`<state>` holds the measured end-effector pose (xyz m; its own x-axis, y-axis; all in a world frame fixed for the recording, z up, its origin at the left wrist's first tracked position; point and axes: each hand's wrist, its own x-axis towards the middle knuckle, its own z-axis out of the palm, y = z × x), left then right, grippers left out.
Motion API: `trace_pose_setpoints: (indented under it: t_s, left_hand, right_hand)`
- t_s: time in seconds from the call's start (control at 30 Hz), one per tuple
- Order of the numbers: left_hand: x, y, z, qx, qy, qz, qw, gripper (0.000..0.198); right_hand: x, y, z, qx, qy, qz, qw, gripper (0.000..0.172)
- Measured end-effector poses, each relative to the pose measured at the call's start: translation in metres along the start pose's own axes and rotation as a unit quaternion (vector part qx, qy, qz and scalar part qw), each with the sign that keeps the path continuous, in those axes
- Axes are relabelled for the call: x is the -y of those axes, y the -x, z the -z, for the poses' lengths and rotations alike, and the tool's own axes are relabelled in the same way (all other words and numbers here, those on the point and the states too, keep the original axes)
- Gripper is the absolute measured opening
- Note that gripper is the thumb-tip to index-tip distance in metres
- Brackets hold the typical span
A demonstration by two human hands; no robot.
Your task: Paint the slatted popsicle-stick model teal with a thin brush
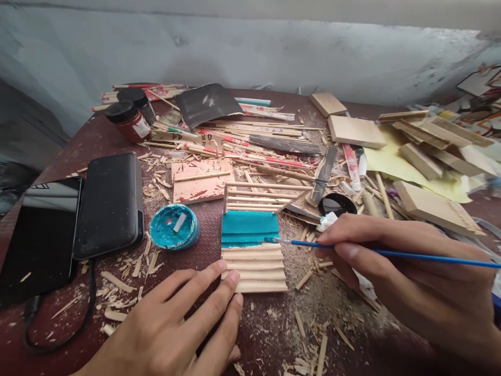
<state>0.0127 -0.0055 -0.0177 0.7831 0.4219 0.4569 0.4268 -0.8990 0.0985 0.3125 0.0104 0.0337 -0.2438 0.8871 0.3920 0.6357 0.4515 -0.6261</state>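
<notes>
Stick panel (254, 261), a small slab of wooden sticks laid side by side, lies flat near the middle of the table (97, 141), amid sawdust and splinters; its upper band is coated teal, its lower rows are bare wood, and an open frame of thin sticks stands out from its far edge. The right hand (410, 277) is closed in a pencil-like pinch on a blue paintbrush (391, 253), whose teal-loaded tip touches the right edge of the panel where paint meets bare wood. The left hand (183, 324) holds nothing: its fingers are stretched out almost flat, with the fingertips pressed against the panel's lower left corner. Just to the left of the panel sits a round paint lid (173, 227) filled with teal paint. Further left lie a black power bank (110, 203) and a dark phone (41, 235), side by side. Two dark-capped jars (127, 121) stand at the far left, and wooden blocks (434, 206) are scattered on the right
</notes>
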Motion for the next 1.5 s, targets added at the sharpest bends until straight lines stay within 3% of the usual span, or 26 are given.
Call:
trace_pose_setpoints:
  t_s: [0.27,0.53,0.83,0.93,1.07,1.3,1.5]
  left_hand:
    - [0.0,-0.001,0.001,-0.002,-0.001,-0.004,1.0,0.023]
    - [0.003,-0.001,0.002,0.007,0.004,0.0,1.0,0.025]
    - [0.001,-0.002,0.004,0.002,0.006,0.001,1.0,0.026]
    - [0.0,-0.002,0.003,0.001,0.009,0.004,1.0,0.027]
    - [0.002,-0.003,0.002,-0.003,0.011,0.002,1.0,0.027]
    - [0.002,0.0,0.002,-0.009,0.011,0.008,1.0,0.027]
    - [0.004,-0.001,0.004,-0.011,0.009,0.001,1.0,0.026]
  right_hand:
    - [-0.004,-0.001,-0.005,0.048,-0.016,0.001,0.999,0.021]
    - [-0.009,0.002,0.002,0.019,0.039,0.009,0.999,0.02]
    - [-0.01,-0.001,0.005,0.017,0.005,-0.032,0.999,0.02]
    - [-0.008,0.0,0.007,-0.009,-0.018,-0.052,0.998,0.022]
    - [-0.002,0.001,0.009,-0.049,-0.036,-0.018,0.998,0.025]
    - [-0.001,-0.008,0.005,0.033,-0.048,0.05,0.997,0.028]
    - [-0.001,-0.011,0.003,0.038,-0.052,0.046,0.997,0.027]
